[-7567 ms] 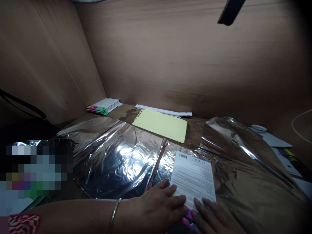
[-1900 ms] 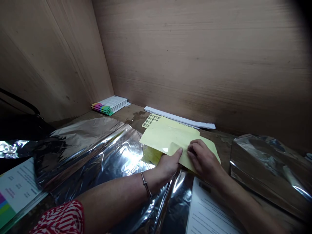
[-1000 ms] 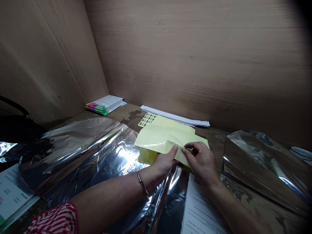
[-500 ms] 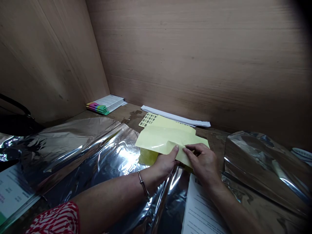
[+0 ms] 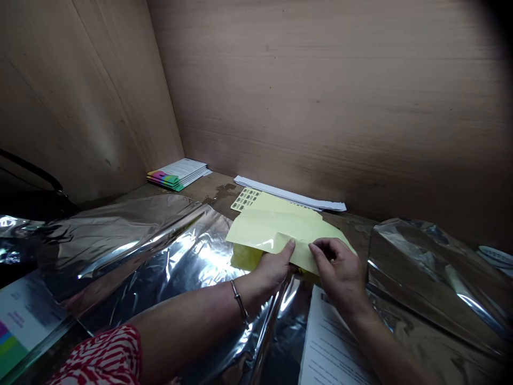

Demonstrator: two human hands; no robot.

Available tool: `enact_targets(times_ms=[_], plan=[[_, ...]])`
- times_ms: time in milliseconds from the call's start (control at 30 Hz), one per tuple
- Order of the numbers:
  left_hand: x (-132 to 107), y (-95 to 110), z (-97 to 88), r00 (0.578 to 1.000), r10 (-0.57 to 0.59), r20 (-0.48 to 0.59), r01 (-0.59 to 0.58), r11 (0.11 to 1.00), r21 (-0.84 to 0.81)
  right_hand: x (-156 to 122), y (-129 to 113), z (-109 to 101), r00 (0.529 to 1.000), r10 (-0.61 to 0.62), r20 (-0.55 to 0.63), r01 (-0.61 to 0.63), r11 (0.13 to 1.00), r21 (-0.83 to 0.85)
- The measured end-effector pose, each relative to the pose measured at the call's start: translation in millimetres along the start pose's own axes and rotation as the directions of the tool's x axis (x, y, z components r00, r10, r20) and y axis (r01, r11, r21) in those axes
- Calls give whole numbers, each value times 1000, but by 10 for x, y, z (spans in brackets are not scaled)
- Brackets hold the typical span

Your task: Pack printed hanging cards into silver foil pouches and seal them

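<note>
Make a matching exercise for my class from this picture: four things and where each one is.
Things:
1. Bangle
2. Booklets
3. Barcode sheet
4. Printed sheet

Places:
A. Below the right hand
B. Around the left arm
C. At the foot of the back wall, far left
D. Partly under the yellow sheet

Pairs: 1-B, 2-C, 3-D, 4-A
</note>
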State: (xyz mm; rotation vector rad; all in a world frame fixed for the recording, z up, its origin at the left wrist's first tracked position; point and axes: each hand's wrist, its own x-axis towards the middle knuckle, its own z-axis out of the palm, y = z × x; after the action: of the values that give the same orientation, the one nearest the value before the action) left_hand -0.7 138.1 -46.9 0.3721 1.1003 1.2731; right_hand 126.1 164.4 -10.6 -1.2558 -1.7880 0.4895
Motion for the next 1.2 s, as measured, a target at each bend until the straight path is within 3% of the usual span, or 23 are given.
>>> enact_targets(times_ms=[133, 200, 300, 367, 400, 433, 467, 533, 567, 600, 633, 667, 800, 967, 1200], plan=[[66, 253, 81, 1000, 9, -24, -7, 998, 64, -44, -120, -378, 968, 216, 126, -241, 940, 239], [45, 406, 77, 999, 4, -35, -1, 997, 79, -174, -217, -645, 911, 305, 277, -386, 866, 319], [-198, 481, -63, 1000, -31, -8, 31, 993, 115, -515, -340, -1013, 791, 389, 473, -553, 785, 279], [-526, 419, -222, 992, 73, 108, -105, 939, 327, -801, -366, -1166, 727, 430, 535, -616, 753, 231], [-718, 364, -302, 963, 149, 225, -244, 840, 486, -949, -360, -1208, 701, 453, 551, -643, 735, 214], [-909, 297, -374, 892, 187, 412, -419, 684, 597, -1095, -343, -1231, 673, 476, 566, -671, 715, 197], [-1083, 220, -433, 791, 172, 587, -573, 542, 614, -1231, -318, -1237, 649, 499, 574, -694, 697, 179], [-1328, 43, -507, 562, 51, 826, -794, 312, 521, -1457, -265, -1225, 633, 531, 563, -706, 694, 138], [-1391, -45, -526, 455, -17, 890, -869, 211, 448, -1542, -244, -1218, 641, 539, 547, -693, 712, 110], [-1418, -125, -538, 374, -76, 924, -917, 118, 381, -1607, -232, -1214, 659, 543, 520, -669, 739, 77], [-1420, -192, -545, 317, -130, 939, -946, 22, 323, -1657, -227, -1216, 681, 543, 492, -640, 767, 40], [-1408, -242, -550, 291, -168, 942, -957, -47, 288, -1695, -229, -1223, 701, 542, 464, -614, 790, 5], [-1366, -298, -552, 322, -217, 921, -947, -80, 312, -1797, -250, -1227, 704, 531, 472, -576, 815, -59], [-1391, -282, -542, 318, -262, 911, -948, -84, 307, -1883, -242, -1088, 690, 522, 502, -570, 819, -69], [-1371, -299, -551, 328, -220, 919, -942, -7, 334, -1891, -248, -1018, 718, 526, 456, -520, 841, -151]])
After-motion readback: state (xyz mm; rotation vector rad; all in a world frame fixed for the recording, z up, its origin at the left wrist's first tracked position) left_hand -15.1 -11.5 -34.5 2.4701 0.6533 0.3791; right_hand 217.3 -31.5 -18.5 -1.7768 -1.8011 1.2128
